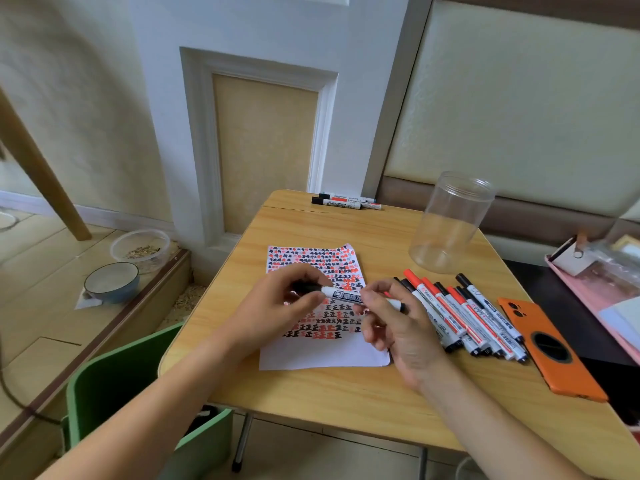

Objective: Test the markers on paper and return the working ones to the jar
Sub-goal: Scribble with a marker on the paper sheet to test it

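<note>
The wooden counter (311, 393) fills the middle of the view, set against a panelled wall. A green chair (114, 386) stands at its near left corner. On the floor to the left sit a blue-rimmed bowl (111, 282) and, just behind it, a clear tub (140, 249) with some crumbs in it.

On the counter, a sheet of paper (322, 355) lies in front of the person, its upper two thirds covered in rows of black and red test marks, the lower strip bare. The clear jar (448, 223) stands upright at the back right, with nothing in it, well apart from the paper. An orange phone (550, 355) lies face down near the right edge, just beside a loose heap of markers (467, 317), black-capped and red-capped, lying between the phone and the paper. Two or three further markers (346, 201) lie at the far edge, near the wall.

Both hands hover over the middle of the paper and cover part of the marks. Together they hold one black-capped marker (343, 295) lying roughly level. The left hand (277, 306) grips the cap end, fingers curled round it. The right hand (398, 327) pinches the white barrel, its fingers curled; its back hides the near end of the marker heap. Whether the cap is seated or partly off cannot be told.

A pink tray (595, 299) with cluttered items sits off the counter at the right edge.
</note>
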`<state>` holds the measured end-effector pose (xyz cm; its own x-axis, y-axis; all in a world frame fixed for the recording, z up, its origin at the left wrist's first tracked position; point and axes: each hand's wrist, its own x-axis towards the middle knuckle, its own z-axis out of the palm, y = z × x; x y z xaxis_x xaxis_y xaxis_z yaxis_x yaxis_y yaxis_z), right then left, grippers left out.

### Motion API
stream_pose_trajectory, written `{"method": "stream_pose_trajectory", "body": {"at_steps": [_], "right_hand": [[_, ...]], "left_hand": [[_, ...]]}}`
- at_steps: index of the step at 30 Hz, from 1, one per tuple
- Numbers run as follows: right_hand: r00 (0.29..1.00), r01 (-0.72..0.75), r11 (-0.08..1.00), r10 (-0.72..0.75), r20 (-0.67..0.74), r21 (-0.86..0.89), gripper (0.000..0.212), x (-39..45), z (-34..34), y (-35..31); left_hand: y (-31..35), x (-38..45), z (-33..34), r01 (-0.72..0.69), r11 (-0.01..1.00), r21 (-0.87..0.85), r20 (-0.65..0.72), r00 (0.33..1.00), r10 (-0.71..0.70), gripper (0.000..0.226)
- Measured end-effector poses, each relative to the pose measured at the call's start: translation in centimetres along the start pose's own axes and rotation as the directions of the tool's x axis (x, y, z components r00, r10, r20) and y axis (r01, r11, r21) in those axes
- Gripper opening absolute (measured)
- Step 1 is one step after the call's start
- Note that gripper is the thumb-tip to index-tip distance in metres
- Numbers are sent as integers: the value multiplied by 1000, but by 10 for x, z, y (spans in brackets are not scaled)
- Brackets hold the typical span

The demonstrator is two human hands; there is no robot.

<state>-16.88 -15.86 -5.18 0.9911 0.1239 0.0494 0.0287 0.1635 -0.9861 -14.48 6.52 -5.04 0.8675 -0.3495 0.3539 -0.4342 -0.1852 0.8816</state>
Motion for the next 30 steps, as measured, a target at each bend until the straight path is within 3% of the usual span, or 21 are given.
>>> {"method": "stream_pose_trajectory", "body": {"at_steps": [4, 8, 10, 18, 30], "right_hand": [[998, 60, 977, -53, 35, -206, 7, -4, 8, 2], [994, 102, 919, -79, 76, -382, 8, -6, 9, 7], [989, 134, 902, -99, 108, -411, 5, -6, 10, 7], [981, 192, 834, -144, 132, -518, 11, -4, 9, 11], [978, 206, 832, -159, 134, -516, 9, -5, 10, 9]], "left_hand": [[0, 0, -8, 20, 1000, -16, 26, 999, -19, 9], [-8, -1, -1, 33, 997, 77, 15, 999, -34, 36], [-11, 0, 0, 58, 992, 109, -5, 998, -58, 39], [-16, -2, 3, 51, 997, 63, 29, 998, -53, 8], [-19, 1, 4, -22, 987, 162, -8, 1000, 23, 10]]}}
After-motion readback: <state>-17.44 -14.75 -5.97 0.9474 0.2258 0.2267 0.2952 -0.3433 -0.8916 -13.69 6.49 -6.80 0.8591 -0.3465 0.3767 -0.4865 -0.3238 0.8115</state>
